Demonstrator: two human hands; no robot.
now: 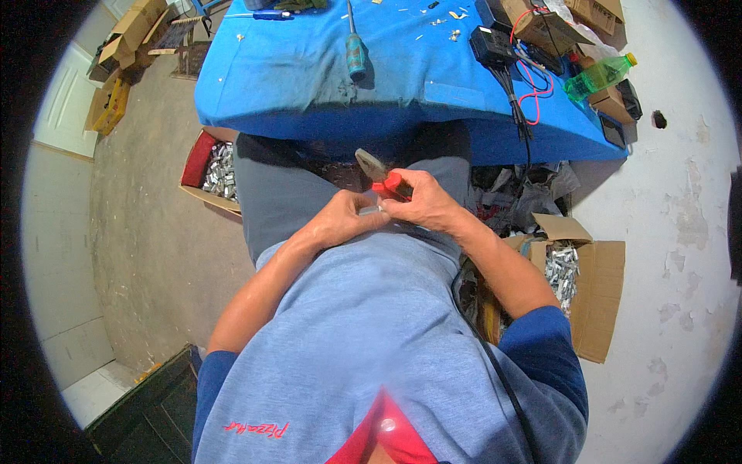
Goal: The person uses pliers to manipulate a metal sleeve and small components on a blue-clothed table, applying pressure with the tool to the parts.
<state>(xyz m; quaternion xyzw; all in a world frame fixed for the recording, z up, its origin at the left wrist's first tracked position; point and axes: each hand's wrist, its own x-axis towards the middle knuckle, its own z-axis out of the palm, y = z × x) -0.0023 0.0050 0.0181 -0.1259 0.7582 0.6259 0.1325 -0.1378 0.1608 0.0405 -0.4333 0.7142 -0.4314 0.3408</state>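
Low over my lap, close to my shirt, both hands are together. My right hand (427,203) is closed on a pair of pliers (372,165) with red handles; their grey jaws point up and away to the left, with nothing visible between them. Pinched in the fingers of my left hand (340,220) is a small silvery piece (370,209), mostly covered by the fingers. The right fingertips are close beside this piece, and I cannot tell whether they touch it.
Ahead, a blue-covered table (286,93) bears a screwdriver (355,56), a black power adapter (491,46) with cables and a green bottle (599,77). Cartons of small metal parts stand at left (222,172) and right (562,271). A peeling wall (680,232) rises at right.
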